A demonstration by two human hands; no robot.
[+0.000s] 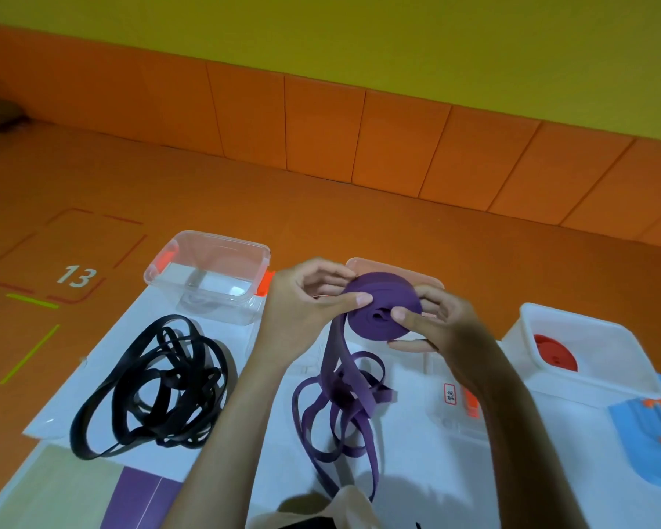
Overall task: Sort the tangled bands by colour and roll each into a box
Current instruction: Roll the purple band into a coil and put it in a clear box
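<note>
While both hands' fingers (359,298) clamp one purple roll (382,305), three boxes (207,269), one black tangle (149,383)

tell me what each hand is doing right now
Left hand: closed on the rolled coil of flat purple elastic band.
Right hand: closed on the same coil, thumb at its centre.

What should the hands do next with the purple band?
Probably keep winding. Both the left hand and right hand grip the purple roll, but a long loose purple tail lies tangled on the white sheet, so it is not ready for a box.
</note>
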